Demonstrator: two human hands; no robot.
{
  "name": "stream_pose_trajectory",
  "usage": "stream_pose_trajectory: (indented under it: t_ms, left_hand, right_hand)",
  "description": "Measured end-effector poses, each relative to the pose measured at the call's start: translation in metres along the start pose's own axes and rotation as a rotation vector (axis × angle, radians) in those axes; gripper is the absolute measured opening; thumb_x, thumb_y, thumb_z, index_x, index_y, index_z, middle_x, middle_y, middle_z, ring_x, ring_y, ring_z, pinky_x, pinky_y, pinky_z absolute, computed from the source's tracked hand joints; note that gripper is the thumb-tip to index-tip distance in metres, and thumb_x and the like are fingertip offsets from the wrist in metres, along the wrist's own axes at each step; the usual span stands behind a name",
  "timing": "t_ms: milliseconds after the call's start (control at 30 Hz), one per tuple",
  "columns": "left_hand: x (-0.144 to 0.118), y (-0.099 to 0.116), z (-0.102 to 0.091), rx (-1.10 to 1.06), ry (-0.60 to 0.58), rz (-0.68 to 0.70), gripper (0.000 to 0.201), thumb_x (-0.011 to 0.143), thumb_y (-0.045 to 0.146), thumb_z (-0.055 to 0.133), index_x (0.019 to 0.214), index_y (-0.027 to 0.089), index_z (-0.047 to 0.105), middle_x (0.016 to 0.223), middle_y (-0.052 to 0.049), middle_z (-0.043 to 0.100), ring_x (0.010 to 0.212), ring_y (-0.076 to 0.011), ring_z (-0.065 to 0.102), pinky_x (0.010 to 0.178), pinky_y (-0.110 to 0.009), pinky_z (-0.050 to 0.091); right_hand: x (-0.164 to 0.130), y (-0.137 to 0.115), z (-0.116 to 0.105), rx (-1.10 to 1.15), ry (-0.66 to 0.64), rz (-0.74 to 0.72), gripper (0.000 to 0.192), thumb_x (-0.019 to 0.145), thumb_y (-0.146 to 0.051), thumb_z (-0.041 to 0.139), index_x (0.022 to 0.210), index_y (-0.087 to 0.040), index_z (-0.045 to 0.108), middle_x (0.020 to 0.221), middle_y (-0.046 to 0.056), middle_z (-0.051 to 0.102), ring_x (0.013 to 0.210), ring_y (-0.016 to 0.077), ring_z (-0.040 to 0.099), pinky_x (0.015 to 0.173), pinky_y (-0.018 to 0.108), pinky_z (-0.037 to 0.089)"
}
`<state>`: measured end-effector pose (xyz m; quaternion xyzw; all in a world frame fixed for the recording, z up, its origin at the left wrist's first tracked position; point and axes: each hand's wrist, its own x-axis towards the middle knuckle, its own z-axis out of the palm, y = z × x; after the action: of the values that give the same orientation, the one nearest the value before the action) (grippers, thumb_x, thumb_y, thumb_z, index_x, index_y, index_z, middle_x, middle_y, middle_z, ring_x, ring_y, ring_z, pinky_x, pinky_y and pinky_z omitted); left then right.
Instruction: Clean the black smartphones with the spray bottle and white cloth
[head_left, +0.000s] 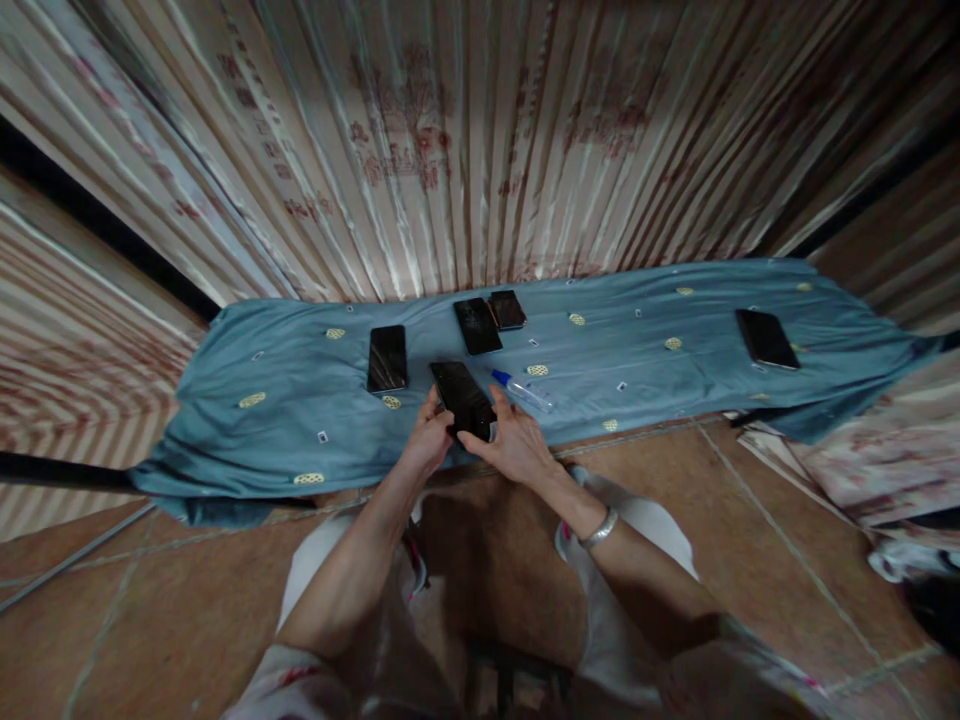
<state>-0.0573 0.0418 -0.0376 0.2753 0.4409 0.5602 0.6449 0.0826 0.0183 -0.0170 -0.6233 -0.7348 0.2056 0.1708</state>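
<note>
A black phone [461, 397] is held over the near edge of a blue cloth [300, 400]. My left hand [429, 437] grips its left side and my right hand [514, 440] holds its lower right end. A small clear bottle with a blue cap [523, 391] lies on the cloth just right of my right hand. A metal bracelet sits on my right wrist.
More dark phones lie on the cloth: one at the left [388, 358], two at the middle back [478, 325] [508, 309], one far right [766, 338]. A striped curtain [450, 150] hangs behind. Brown tiled floor [150, 600] lies below, with fabric heaped at the right [862, 470].
</note>
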Motion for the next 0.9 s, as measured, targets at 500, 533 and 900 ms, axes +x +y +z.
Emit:
stream_pose_trajectory:
  t_ms: [500, 533, 900]
  left_hand:
    - [-0.001, 0.01, -0.002, -0.106, -0.035, -0.032, 0.046, 0.049, 0.009, 0.059, 0.093, 0.02, 0.063, 0.076, 0.003, 0.069, 0.078, -0.0168, 0.064, 0.078, -0.03, 0.05]
    - [-0.001, 0.011, -0.002, -0.106, -0.032, -0.035, 0.046, 0.049, 0.008, 0.059, 0.093, 0.02, 0.062, 0.074, 0.003, 0.068, 0.076, -0.0163, 0.064, 0.077, -0.03, 0.05]
    - [0.0, 0.023, -0.003, -0.115, -0.04, -0.07, 0.039, 0.05, 0.004, 0.052, 0.086, 0.018, 0.06, 0.079, 0.0, 0.07, 0.091, -0.02, 0.067, 0.081, -0.031, 0.054]
  right_hand:
    - [-0.003, 0.0, 0.009, -0.126, 0.068, -0.152, 0.1, 0.081, -0.068, 0.059, 0.149, -0.001, 0.029, 0.11, 0.026, 0.066, 0.111, 0.0374, 0.061, 0.088, 0.043, 0.049]
    - [-0.003, 0.0, 0.008, -0.099, 0.066, -0.15, 0.1, 0.081, -0.068, 0.06, 0.149, -0.001, 0.028, 0.111, 0.026, 0.066, 0.111, 0.0378, 0.061, 0.088, 0.044, 0.049]
    - [0.018, 0.032, -0.003, 0.777, -0.159, 0.204, 0.035, 0.085, -0.048, 0.061, 0.096, -0.017, 0.071, 0.076, 0.004, 0.072, 0.073, 0.019, 0.068, 0.07, 0.03, 0.052]
